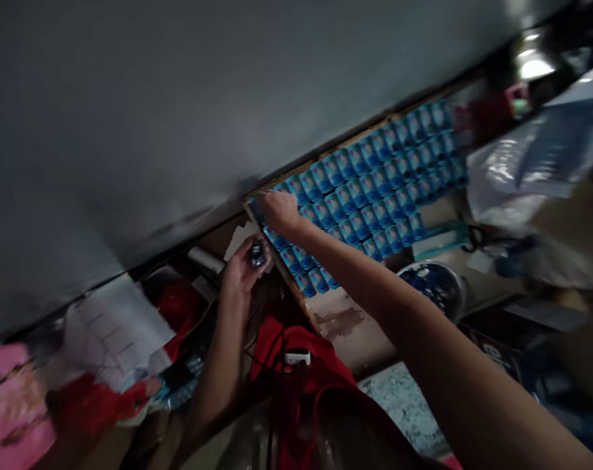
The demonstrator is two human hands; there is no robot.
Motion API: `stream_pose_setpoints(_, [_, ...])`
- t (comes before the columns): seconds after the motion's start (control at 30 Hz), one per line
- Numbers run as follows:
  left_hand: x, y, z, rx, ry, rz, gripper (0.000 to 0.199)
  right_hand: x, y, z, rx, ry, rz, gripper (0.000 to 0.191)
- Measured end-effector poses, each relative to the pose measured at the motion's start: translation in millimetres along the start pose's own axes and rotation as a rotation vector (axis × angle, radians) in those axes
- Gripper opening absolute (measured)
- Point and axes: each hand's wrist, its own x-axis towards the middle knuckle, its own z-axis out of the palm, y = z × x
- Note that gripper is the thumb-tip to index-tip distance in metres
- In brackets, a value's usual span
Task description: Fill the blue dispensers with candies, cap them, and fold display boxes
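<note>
Right hand [279, 210] presses fingers onto the blue packs [369, 183] at the tray's [296, 294] ten o'clock corner; left hand [242, 267] pinches a dark, blurred piece [258, 254]. A nudge could topple the rows.

Rows of blue packets [369, 189] with red-and-white marks fill a brown cardboard tray [296, 287]; red cloth [301, 378] lies below.

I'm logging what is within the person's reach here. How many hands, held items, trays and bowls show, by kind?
Bare hands: 2, the left hand and the right hand
Small dark blue object in the left hand: 1
Flat cardboard tray of small blue packs, touched by the right hand: 1
Round blue-patterned bowl: 1
Total: 5
</note>
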Motion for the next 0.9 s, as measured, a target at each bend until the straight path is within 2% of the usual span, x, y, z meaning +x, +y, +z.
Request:
stream_pose_setpoints(0.2, [-8.6, 12.4, 5.4, 0.165, 0.002, -0.005, 0.026, 19.3, -6.3, -15.3, 0.055, -0.002, 0.121, 0.021])
stream_pose_setpoints(0.3, [-19.2, 1.4, 8.8, 0.322, 0.009, -0.022, 0.022, 7.2, -6.8, -25.0, 0.129, 0.029, 0.129, 0.016])
stream_pose_setpoints(0.37, [-23.9, -15.4, 11.1, 0.413, -0.02, -0.056, 0.015, -13.0, 4.4, -31.7, 0.204, 0.066, 0.078, 0.012])
stream_pose_setpoints(0.43, [-25.7, -39.5, 14.5, 0.495, -0.107, -0.109, 0.008, -46.3, 29.7, -36.1, 0.286, 0.122, -0.002, 0.017])
stream_pose_setpoints(0.5, [-25.0, -68.8, 20.7, 0.568, -0.199, -0.18, 0.009, -93.0, 67.3, -34.9, 0.384, 0.217, 0.001, 0.021])
stream_pose_setpoints(0.57, [-22.6, -99.4, 32.1, 0.626, -0.238, -0.243, 0.012, -148.3, 110.1, -26.0, 0.621, 0.404, 0.223, 0.019])
stream_pose_setpoints(0.63, [-19.2, -128.7, 50.0, 0.677, -0.251, -0.282, 0.014, -203.6, 149.5, -11.2, 0.843, 0.579, 0.43, 0.029])
stream_pose_setpoints(0.73, [-13.6, -170.9, 86.6, 0.732, -0.329, -0.296, 0.025, -270.3, 191.4, 7.8, 1.108, 0.788, 0.519, 0.038])
stream_pose_setpoints(0.83, [-6.6, -214.1, 124.0, 0.798, -0.394, -0.332, 0.033, -306.0, 218.6, 8.0, 1.062, 0.879, 0.462, 0.032])
stream_pose_setpoints(0.9, [-1.1, -241.2, 143.5, 0.836, -0.38, -0.348, 0.036, -313.5, 235.1, -0.2, 0.898, 0.836, 0.354, 0.027])
